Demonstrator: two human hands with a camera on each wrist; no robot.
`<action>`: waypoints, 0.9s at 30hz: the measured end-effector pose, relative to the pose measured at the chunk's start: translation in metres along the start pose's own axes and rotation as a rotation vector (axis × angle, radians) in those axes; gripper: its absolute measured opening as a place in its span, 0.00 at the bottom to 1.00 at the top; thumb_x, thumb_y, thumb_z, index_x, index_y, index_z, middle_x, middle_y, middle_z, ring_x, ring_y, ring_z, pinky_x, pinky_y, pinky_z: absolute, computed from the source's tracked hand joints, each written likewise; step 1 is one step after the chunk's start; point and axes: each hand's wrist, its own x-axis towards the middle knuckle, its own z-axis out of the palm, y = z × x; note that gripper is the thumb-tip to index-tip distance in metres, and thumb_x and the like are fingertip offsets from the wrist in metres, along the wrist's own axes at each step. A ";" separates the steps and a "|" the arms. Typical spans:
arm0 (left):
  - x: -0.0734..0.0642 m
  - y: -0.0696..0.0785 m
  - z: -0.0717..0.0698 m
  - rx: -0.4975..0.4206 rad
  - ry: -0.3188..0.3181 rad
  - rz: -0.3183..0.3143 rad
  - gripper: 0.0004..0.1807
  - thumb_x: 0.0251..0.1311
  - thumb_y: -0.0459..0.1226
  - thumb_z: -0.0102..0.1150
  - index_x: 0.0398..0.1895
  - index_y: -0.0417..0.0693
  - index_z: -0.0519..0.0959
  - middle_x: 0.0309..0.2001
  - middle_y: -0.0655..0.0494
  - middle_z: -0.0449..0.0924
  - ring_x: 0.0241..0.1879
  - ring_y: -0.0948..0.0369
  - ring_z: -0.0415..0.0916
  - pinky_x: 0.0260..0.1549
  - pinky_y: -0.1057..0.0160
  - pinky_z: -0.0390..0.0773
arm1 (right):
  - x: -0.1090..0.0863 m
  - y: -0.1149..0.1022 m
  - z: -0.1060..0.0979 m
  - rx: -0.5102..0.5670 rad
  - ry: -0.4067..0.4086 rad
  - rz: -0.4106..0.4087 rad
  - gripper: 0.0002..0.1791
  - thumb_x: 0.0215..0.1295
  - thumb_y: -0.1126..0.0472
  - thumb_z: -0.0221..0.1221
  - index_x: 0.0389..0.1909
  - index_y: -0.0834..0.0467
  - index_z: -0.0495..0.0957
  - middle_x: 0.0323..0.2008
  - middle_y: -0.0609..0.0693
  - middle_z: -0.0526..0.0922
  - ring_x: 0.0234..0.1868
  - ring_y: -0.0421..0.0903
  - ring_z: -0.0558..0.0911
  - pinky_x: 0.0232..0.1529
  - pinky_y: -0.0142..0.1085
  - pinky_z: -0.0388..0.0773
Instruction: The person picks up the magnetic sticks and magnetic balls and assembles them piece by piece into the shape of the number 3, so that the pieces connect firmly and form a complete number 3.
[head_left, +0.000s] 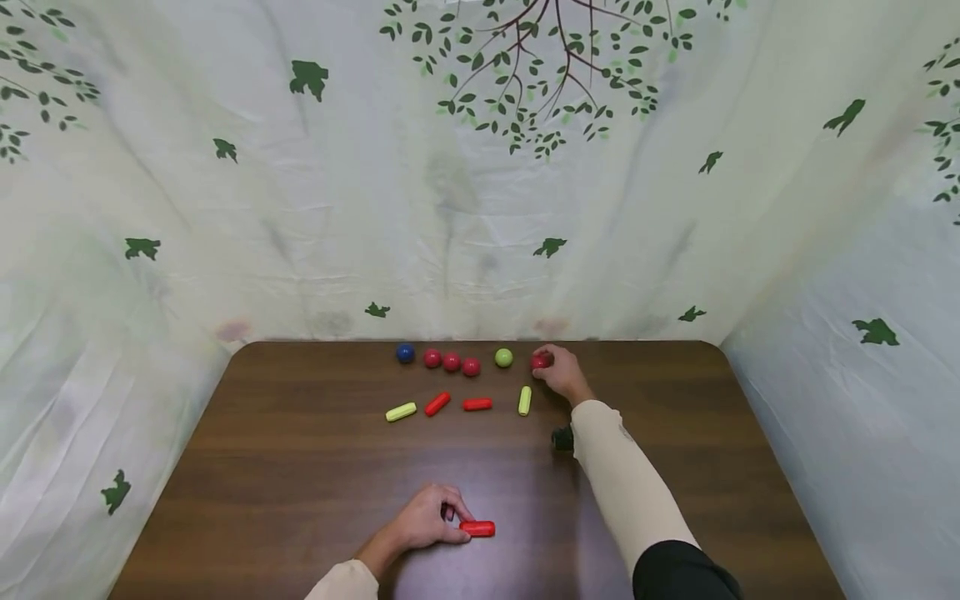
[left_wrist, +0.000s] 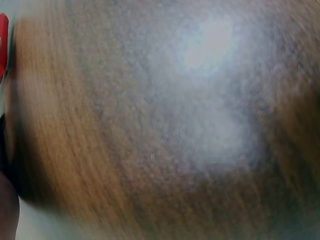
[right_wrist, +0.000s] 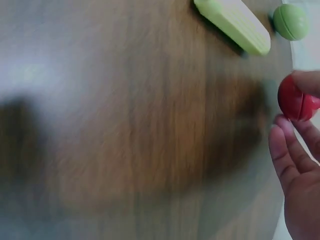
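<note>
My left hand [head_left: 429,518] pinches the left end of a short red rod [head_left: 480,528] near the front middle of the table. Only a sliver of that red rod [left_wrist: 3,45] shows at the edge of the left wrist view. At the far side, my right hand [head_left: 566,377] holds a small red ball [head_left: 539,362] between thumb and fingertips. The right wrist view shows a seam around this red ball [right_wrist: 295,100]. Left of it lie a green ball [head_left: 504,357] and a ridged yellow-green rod [head_left: 524,401].
Farther left in the back row are several red balls [head_left: 452,362] and a blue ball [head_left: 405,353]. In front of them lie two red rods [head_left: 477,404] and another yellow-green rod [head_left: 401,412]. A leaf-patterned cloth [head_left: 480,208] hangs behind the wooden table [head_left: 285,467].
</note>
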 end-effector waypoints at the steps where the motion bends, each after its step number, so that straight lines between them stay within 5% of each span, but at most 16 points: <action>1: 0.000 0.001 0.000 -0.008 0.001 0.003 0.08 0.40 0.33 0.75 0.27 0.47 0.87 0.22 0.55 0.76 0.23 0.71 0.66 0.26 0.75 0.65 | -0.004 0.000 -0.003 -0.006 0.000 -0.002 0.16 0.60 0.65 0.63 0.50 0.59 0.77 0.49 0.59 0.78 0.48 0.55 0.76 0.46 0.45 0.74; 11: 0.001 0.001 -0.001 0.007 -0.016 0.006 0.08 0.41 0.34 0.75 0.27 0.48 0.86 0.21 0.59 0.75 0.23 0.73 0.65 0.25 0.73 0.65 | -0.051 0.011 -0.017 -0.027 -0.019 0.001 0.15 0.57 0.62 0.66 0.44 0.60 0.76 0.40 0.55 0.79 0.39 0.50 0.76 0.39 0.41 0.75; 27: 0.007 0.004 -0.002 0.012 -0.031 -0.022 0.08 0.42 0.34 0.75 0.28 0.45 0.86 0.22 0.55 0.75 0.23 0.72 0.64 0.27 0.71 0.65 | -0.117 0.026 -0.025 -0.019 -0.260 -0.088 0.13 0.56 0.61 0.68 0.40 0.62 0.79 0.31 0.49 0.78 0.28 0.42 0.77 0.29 0.34 0.76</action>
